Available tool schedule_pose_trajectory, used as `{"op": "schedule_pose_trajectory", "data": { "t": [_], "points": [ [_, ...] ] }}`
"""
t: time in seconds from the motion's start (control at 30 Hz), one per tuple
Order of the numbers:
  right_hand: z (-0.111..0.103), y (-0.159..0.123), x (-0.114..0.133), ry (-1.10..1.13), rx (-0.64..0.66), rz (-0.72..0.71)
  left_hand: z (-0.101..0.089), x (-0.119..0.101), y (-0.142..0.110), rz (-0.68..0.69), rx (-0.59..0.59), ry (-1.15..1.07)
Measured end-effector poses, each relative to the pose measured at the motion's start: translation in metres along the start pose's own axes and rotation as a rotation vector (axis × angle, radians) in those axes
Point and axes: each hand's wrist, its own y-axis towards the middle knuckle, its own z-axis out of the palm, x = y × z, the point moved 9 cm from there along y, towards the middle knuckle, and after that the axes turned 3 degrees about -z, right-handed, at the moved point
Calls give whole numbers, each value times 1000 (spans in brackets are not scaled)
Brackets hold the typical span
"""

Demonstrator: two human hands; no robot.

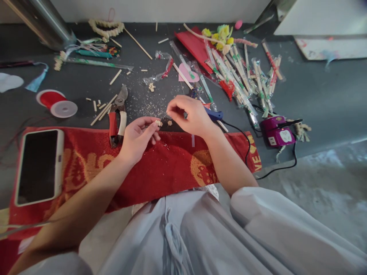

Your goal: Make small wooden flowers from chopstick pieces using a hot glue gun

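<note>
My left hand (141,138) pinches a small cluster of pale wooden bits (158,123) between thumb and index finger, over the edge of the red towel (160,164). To its right my right hand (190,115) hovers with thumb and fingertips together; whatever they hold, if anything, is too small to make out. A loose wooden bit (169,123) lies between the hands. Behind my right hand rests a blue-handled glue gun (214,114), partly covered by it. Pliers-like cutters (118,114) with one red and one white grip lie left of my left hand.
Cut sticks (104,110) and crumbs scatter across the grey table. Wrapped chopsticks (235,76) pile up at back right. A purple power adapter (277,131) with a black cord sits at right. At left are a red thread spool (53,99) and a phone (38,166).
</note>
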Motion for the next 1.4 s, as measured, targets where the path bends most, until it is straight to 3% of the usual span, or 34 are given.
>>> {"op": "schedule_pose_trajectory", "data": {
  "t": [0.33, 1.1, 1.23, 1.4],
  "points": [
    [10, 1, 14, 125, 43, -143, -1, 4, 0, 14, 20, 60],
    [26, -3, 20, 145, 253, -107, 8, 4, -3, -25, 131, 139],
    [25, -2, 14, 105, 232, -60, 7, 3, -3, -17, 122, 144],
    [4, -1, -4, 16, 101, 94, 5, 2, -3, -17, 81, 179]
  ]
}}
